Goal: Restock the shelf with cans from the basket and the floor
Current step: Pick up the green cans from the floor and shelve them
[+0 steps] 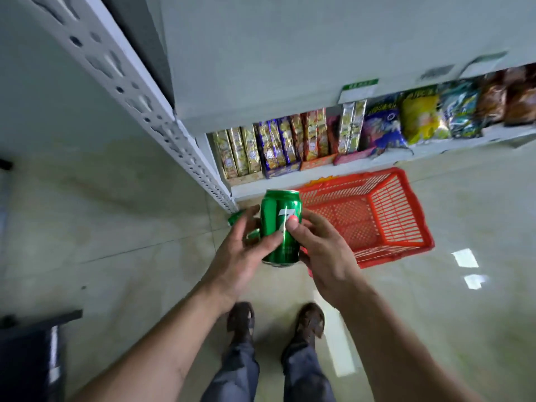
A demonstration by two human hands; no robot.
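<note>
Green can [280, 227] gripped by both hands, red basket [374, 216] beside

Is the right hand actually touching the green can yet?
Touching. The head view shows the right hand with its thumb pressed on the front of the green can and its fingers curled behind it.

can [280, 227] between hands | basket [406, 198] on floor [116, 213], right
</note>
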